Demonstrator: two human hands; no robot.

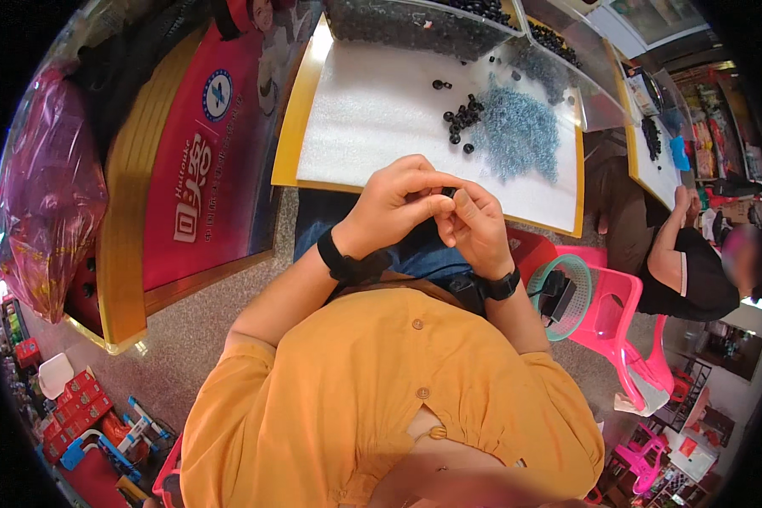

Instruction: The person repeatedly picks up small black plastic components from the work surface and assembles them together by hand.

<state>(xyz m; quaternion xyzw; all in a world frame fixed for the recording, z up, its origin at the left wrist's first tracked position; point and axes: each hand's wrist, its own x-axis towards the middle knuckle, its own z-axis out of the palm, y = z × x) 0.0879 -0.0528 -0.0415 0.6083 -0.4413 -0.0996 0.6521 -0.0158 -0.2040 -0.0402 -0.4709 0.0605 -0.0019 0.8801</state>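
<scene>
My left hand (395, 206) and my right hand (477, 225) meet in front of the table's near edge. Between their fingertips they pinch a small round black part (449, 193), mostly covered by the fingers. Beyond the hands, a loose cluster of small black round parts (464, 118) lies on the white tabletop (364, 110). To its right spreads a wide pile of tiny clear bluish pieces (518, 135), some touching the black ones. A black band sits on each wrist.
Clear plastic bins (423, 34) holding black and clear parts stand along the far side. At right are a green basket (570, 296) with a black device, a pink stool (614, 309) and a seated person (694, 262) at another table. A pink-red panel (199, 169) stands left.
</scene>
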